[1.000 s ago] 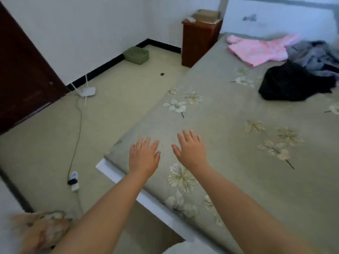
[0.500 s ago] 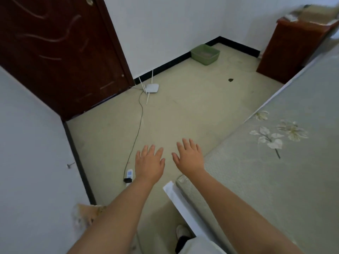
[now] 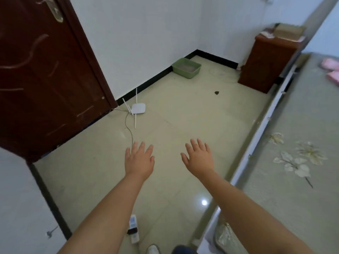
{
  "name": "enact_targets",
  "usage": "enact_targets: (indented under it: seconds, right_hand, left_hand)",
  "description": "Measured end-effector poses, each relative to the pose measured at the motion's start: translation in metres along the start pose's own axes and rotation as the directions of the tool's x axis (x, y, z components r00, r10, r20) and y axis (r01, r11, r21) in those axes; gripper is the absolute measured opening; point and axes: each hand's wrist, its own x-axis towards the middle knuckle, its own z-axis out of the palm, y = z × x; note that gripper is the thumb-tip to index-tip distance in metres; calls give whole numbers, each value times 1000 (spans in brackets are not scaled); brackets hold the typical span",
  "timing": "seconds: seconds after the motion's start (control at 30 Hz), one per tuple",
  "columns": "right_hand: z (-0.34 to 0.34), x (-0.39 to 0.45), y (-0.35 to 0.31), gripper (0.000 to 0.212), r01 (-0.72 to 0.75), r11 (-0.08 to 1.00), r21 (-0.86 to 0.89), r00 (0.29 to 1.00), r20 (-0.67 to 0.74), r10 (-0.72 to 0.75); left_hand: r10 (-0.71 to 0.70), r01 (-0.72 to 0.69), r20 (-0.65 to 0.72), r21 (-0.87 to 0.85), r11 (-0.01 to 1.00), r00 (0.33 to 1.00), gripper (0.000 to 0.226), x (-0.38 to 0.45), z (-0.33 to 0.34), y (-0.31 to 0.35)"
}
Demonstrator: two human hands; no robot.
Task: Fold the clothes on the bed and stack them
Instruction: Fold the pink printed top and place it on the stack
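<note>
Left hand [image 3: 138, 160]: fingers spread, holding nothing, over the floor [image 3: 183, 116]
Right hand [image 3: 199, 158]: likewise released; just left of the bed [image 3: 293, 180] edge
Pink garment [image 3: 333, 69]: far bed corner

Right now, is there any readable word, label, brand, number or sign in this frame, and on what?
None can be read.
Power strip on the floor: a pale patch on its casing, too blurred to tell whether it is print.
Router: no marking legible.
Cardboard box on the wooden cabinet: no print legible.
</note>
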Motion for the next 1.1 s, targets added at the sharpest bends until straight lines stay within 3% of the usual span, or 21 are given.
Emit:
enact_targets:
  seconds: [0.13,0.27,0.43,0.57,0.73,0.9,1.1]
  right_hand:
    - [-23,37,35,53,-178,983,34,979,-92,181]
    - [-49,73,94,52,-351,936,39,924,-147,353]
    - [-92,137,184,42,-478,870,120,787,-382,484]
    - [-128,194,271,46,-552,815,175,740,-347,576]
    - [-162,246,377,49,-640,759,116,666,-408,624]
    - [-197,310,477,48,-724,679,122,583,-418,697]
    - [-233,391,611,49,-825,553,117,461,-427,778]
  left_hand:
    - [227,-227,-22,2,974,974,47,77,-22,41]
    - [448,-447,-64,25,894,892,47,151,-42,114]
    - [621,-619,-122,58,783,775,47,251,-78,224]
    - [712,-708,-116,81,702,693,46,330,-114,321]
    - [796,-783,-144,144,605,588,45,412,-149,418]
    - [828,-811,-149,167,560,541,46,508,-176,513]
    - [892,-878,-145,167,449,428,45,635,-209,652]
